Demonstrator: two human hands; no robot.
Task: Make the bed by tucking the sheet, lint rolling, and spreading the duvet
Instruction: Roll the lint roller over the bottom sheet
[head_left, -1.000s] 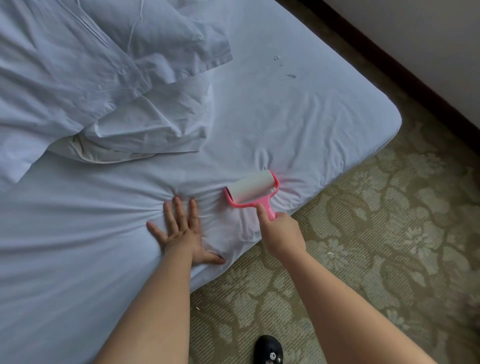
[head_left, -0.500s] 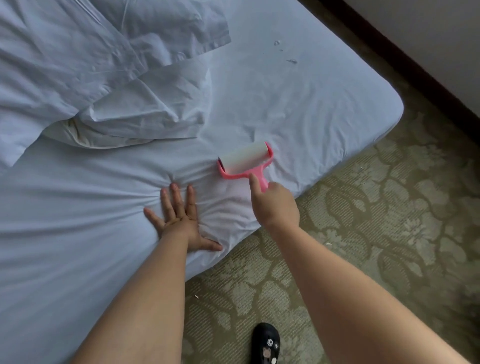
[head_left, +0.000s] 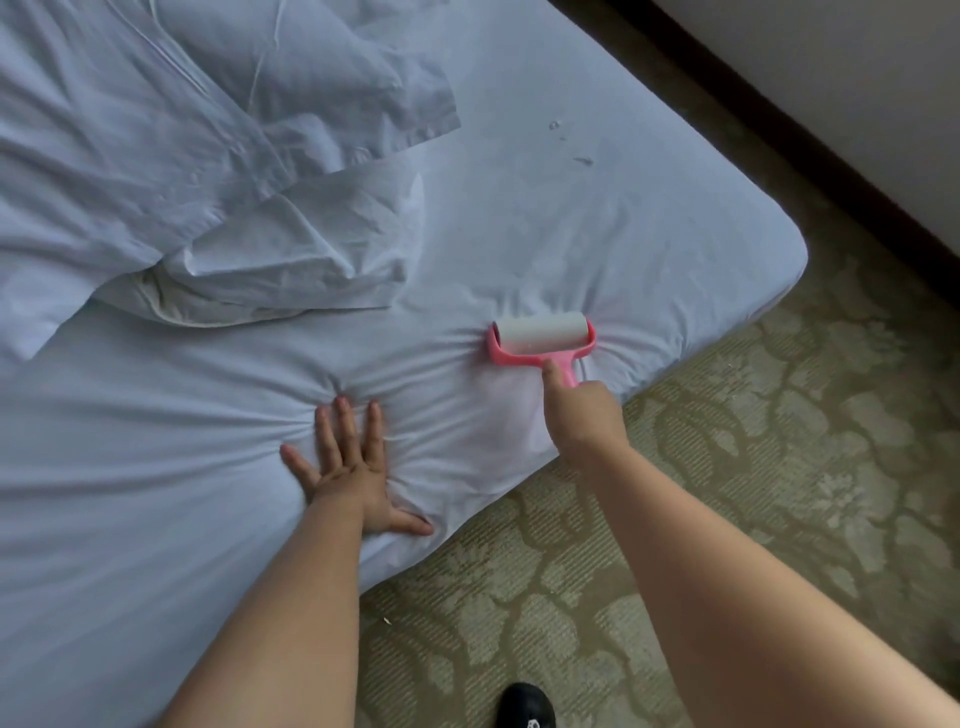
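The sheet (head_left: 597, 218) looks tucked. The right hand (head_left: 584, 410) holds the lint roller (head_left: 540, 340); the left hand (head_left: 348, 467) presses flat. The duvet (head_left: 156, 130) lies bunched, not spread.

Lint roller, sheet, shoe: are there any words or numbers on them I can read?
No readable text anywhere.
Pink lint roller: no words or brand show.
White sheet: plain, only small specks.
Black shoe: a small white mark, too small and blurred to read.
Patterned carpet: pattern only, no writing.

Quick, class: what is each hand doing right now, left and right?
Left hand: open, fingers spread, pressing flat on the sheet.
Right hand: gripping the handle of the pink lint roller, which rests on the sheet.
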